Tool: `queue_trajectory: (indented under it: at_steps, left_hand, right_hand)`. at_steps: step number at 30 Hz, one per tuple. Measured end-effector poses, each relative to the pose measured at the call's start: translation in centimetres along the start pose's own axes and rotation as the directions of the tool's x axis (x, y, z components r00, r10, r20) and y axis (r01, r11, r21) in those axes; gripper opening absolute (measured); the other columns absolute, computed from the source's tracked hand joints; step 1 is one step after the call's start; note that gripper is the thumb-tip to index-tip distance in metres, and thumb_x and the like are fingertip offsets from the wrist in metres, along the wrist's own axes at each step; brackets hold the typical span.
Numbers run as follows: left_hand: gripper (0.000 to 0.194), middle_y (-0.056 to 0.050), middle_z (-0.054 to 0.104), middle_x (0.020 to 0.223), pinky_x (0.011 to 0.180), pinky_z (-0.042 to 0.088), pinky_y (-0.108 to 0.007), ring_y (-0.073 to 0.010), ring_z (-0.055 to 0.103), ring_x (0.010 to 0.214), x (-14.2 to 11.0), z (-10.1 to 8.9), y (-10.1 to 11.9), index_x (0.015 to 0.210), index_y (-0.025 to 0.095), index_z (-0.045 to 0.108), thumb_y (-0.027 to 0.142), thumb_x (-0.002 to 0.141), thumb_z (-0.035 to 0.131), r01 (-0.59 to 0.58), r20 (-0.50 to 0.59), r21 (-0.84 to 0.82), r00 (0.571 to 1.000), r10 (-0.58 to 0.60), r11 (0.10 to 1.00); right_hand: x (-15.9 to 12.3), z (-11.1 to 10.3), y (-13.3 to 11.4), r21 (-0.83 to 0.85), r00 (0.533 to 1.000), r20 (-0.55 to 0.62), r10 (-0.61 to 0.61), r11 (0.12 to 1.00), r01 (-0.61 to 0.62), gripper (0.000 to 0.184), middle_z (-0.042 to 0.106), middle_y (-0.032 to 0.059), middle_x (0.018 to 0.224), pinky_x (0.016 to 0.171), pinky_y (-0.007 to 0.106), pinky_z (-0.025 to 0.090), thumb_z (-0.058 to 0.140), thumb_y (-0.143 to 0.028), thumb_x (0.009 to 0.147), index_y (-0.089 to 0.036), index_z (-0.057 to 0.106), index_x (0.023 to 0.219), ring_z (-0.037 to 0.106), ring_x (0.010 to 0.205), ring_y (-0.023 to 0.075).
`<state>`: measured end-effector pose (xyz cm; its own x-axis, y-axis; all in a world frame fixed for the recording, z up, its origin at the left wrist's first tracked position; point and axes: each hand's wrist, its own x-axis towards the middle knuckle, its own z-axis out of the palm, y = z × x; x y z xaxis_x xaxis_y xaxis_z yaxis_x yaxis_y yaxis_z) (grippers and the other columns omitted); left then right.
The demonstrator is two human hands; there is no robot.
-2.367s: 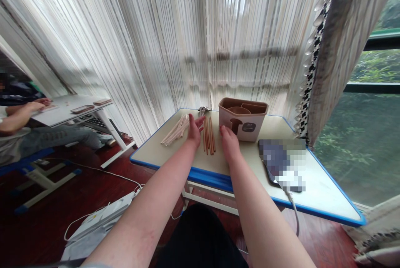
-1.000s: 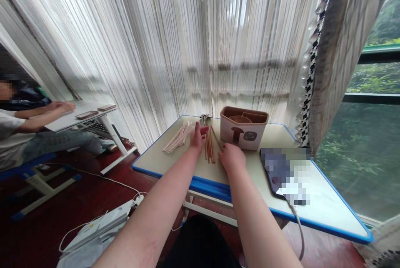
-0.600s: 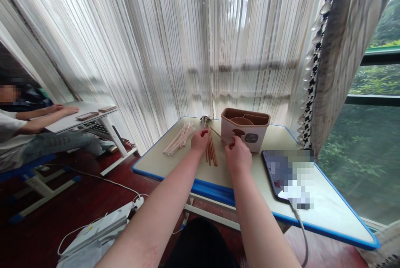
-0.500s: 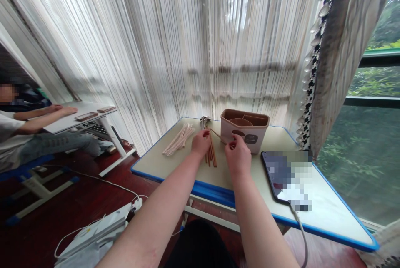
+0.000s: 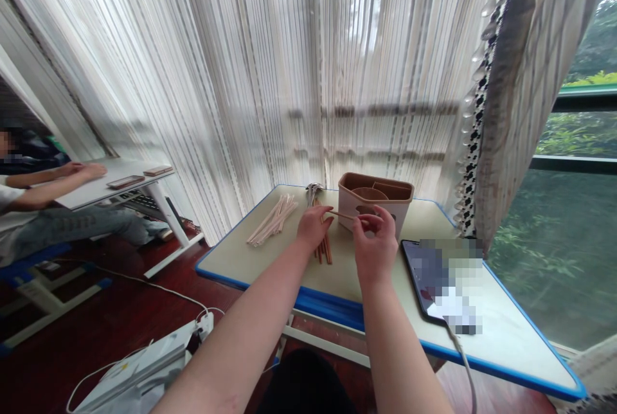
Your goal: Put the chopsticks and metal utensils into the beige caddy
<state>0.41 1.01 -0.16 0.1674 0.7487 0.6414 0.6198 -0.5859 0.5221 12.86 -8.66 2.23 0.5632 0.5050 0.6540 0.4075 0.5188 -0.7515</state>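
A thin wooden chopstick (image 5: 343,215) spans the gap between my two hands, nearly level. My left hand (image 5: 314,226) pinches its left end, and my right hand (image 5: 376,240) has its fingertips closed at the other end. Beneath and beside my left hand lie several brown chopsticks (image 5: 328,252), partly covered by it. Metal cutlery (image 5: 315,190) lies just behind that hand. A white and brown divided utensil holder (image 5: 347,205) stands behind my right hand, which hides part of its front. Left of my hands is a loose pile of pale sticks (image 5: 272,221).
A tablet or large phone (image 5: 419,279) with a cable (image 5: 463,356) lies at the right on the blue-edged table (image 5: 520,337). Striped curtains (image 5: 260,80) hang behind. At the left, another person's hands (image 5: 87,171) rest on a white table (image 5: 72,195).
The chopstick has swung from slanting down to the right to nearly level. My right hand's fingers have lifted and turned a little. The view has shifted slightly.
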Motion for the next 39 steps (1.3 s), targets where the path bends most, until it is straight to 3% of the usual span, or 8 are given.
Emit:
queue_trajectory:
  at_steps: [14, 23, 26, 34, 39]
  left_hand:
    - [0.022, -0.006, 0.068, 0.097, 0.088, 0.045, -0.033, -0.0191, 0.059, 0.094, 0.3, 0.6, 0.0, 0.099, 0.019, 0.067, 0.028, 0.081, 0.059, -0.093, 0.052, 0.068, 0.995, 0.090, 0.993]
    - [0.021, -0.007, 0.065, 0.092, 0.086, 0.046, -0.033, -0.0190, 0.058, 0.092, 0.6, 1.4, -0.1, 0.097, 0.019, 0.066, 0.030, 0.085, 0.052, -0.127, 0.078, 0.096, 0.990, 0.119, 0.987]
    - [0.022, -0.007, 0.063, 0.093, 0.085, 0.046, -0.033, -0.0188, 0.058, 0.092, 0.7, 1.4, 0.0, 0.098, 0.019, 0.065, 0.029, 0.087, 0.049, -0.143, 0.060, 0.103, 0.989, 0.137, 0.984]
    - [0.024, -0.007, 0.060, 0.094, 0.082, 0.046, -0.032, -0.0181, 0.056, 0.091, 0.5, 0.8, 0.8, 0.100, 0.020, 0.062, 0.030, 0.090, 0.042, -0.195, 0.028, 0.143, 0.981, 0.193, 0.970]
    - [0.025, -0.006, 0.059, 0.092, 0.081, 0.046, -0.031, -0.0173, 0.056, 0.089, 0.3, 0.7, 1.2, 0.099, 0.020, 0.062, 0.030, 0.091, 0.041, -0.248, 0.028, 0.140, 0.969, 0.246, 0.959]
  right_hand:
    - [-0.2, 0.1, -0.2, 0.072, 0.997, -0.008, -0.071, 0.995, 0.072, 0.036, 0.065, 0.0021, 0.081, 0.072, 0.030, 0.051, 0.062, -0.026, 0.076, -0.019, 0.052, 0.111, 0.061, 0.070, 0.0134]
    - [-0.3, -0.1, -0.7, -0.011, 0.991, 0.001, -0.136, 0.991, 0.136, 0.030, 0.066, 0.0021, 0.080, 0.073, 0.030, 0.050, 0.062, -0.025, 0.076, -0.019, 0.057, 0.105, 0.060, 0.071, 0.0136]
    - [-0.3, -0.1, -0.7, -0.020, 0.993, -0.009, -0.119, 0.993, 0.119, 0.031, 0.066, 0.0021, 0.080, 0.072, 0.030, 0.049, 0.063, -0.025, 0.075, -0.020, 0.057, 0.105, 0.060, 0.072, 0.0141]
    - [-0.2, 0.2, -0.4, 0.146, 0.995, -0.069, -0.077, 0.985, 0.086, 0.032, 0.064, 0.0022, 0.084, 0.073, 0.031, 0.050, 0.066, -0.026, 0.074, -0.020, 0.055, 0.103, 0.060, 0.074, 0.0137]
    - [0.0, -0.2, -0.4, 0.103, 0.997, -0.060, -0.053, 0.993, 0.059, 0.020, 0.065, 0.0038, 0.086, 0.069, 0.029, 0.049, 0.064, -0.029, 0.075, -0.019, 0.061, 0.092, 0.058, 0.069, 0.0129]
